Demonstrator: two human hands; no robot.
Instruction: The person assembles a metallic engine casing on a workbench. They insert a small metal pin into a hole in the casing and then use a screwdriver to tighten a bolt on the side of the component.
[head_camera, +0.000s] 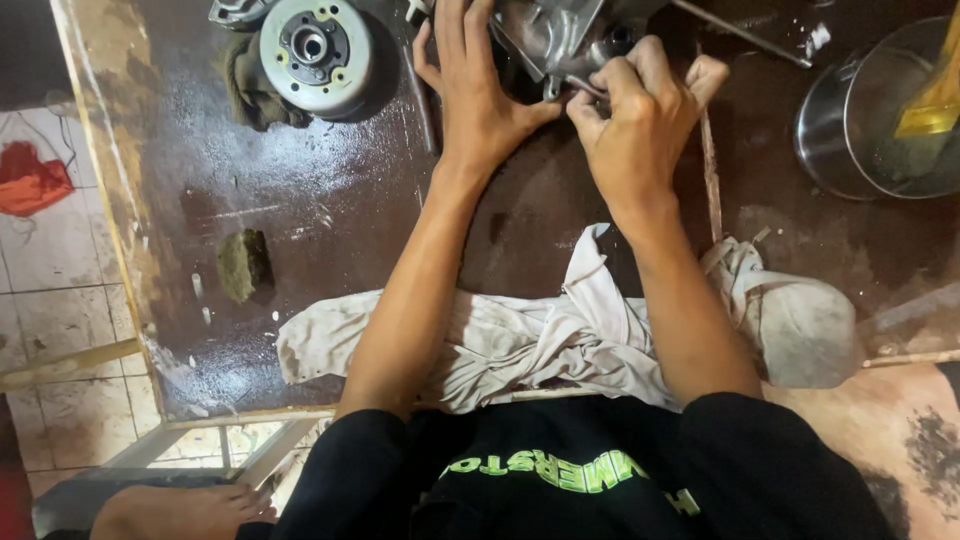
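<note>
A grey metal engine casing (560, 35) lies at the far edge of a dark, oily worktable (330, 200). My left hand (475, 95) rests flat against the casing with its fingers spread, steadying it. My right hand (640, 120) is closed around a thin metal tool (585, 85) whose tip meets the casing's lower edge. The part of the casing under both hands is hidden.
A round flywheel (315, 50) sits on a dark rag at the far left. A steel bowl (880, 120) with a yellow-handled brush (935, 100) stands at the right. A crumpled white cloth (540, 340) lies along the near edge, a small sponge (242, 265) to its left.
</note>
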